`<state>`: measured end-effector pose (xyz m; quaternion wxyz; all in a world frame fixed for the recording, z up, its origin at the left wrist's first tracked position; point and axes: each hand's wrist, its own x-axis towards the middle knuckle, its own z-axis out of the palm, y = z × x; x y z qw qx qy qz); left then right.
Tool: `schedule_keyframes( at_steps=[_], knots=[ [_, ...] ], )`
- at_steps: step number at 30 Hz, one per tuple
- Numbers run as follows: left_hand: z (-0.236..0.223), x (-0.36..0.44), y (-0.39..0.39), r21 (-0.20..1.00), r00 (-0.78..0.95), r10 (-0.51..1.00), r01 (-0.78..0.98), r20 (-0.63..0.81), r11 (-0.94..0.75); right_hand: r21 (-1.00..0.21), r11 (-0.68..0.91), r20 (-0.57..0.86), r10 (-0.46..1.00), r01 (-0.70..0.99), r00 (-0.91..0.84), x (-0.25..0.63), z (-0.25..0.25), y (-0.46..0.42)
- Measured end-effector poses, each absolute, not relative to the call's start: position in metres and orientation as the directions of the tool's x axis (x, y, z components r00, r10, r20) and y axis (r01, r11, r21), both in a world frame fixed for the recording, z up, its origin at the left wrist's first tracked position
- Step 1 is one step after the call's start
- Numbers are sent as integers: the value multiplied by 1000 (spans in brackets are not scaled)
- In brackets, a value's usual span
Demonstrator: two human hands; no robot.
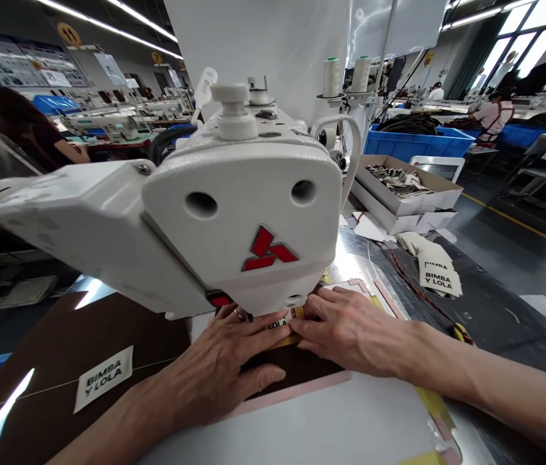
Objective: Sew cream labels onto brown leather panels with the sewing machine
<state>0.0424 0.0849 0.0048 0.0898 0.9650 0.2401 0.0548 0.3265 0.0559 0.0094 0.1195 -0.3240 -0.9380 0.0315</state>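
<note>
While the left hand (pixel 227 358) lies flat, fingers astride a lettered label (pixel 281 321), the right hand (pixel 350 329) curls close by, whether gripping anything I cannot tell; the sewing machine head (pixel 244 174) overhangs them, loose labels (pixel 437 274) beyond.

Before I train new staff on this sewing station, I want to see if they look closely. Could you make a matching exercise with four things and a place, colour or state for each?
Things
1. Three-part logo
2. Pair of thread cones
3. Left hand
4. Open cardboard box

Place, colour or state
A. Holds a heap of small pieces
B. Upright and off-white
C. Palm down, fingers at a partly covered label
D. Red, on the front of the white machine head

Right pairs: 1-D, 2-B, 3-C, 4-A
</note>
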Motion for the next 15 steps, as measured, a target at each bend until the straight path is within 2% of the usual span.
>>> schedule_keyframes(
  at_steps=[6,15],
  knots=[
    [0,34,87,189,875,484,472,22,-861,-36,805,151,591,593,-793,324,10,55],
    [2,37,88,237,870,493,474,25,-848,-21,801,106,597,598,-795,326,16,51]
  ],
)
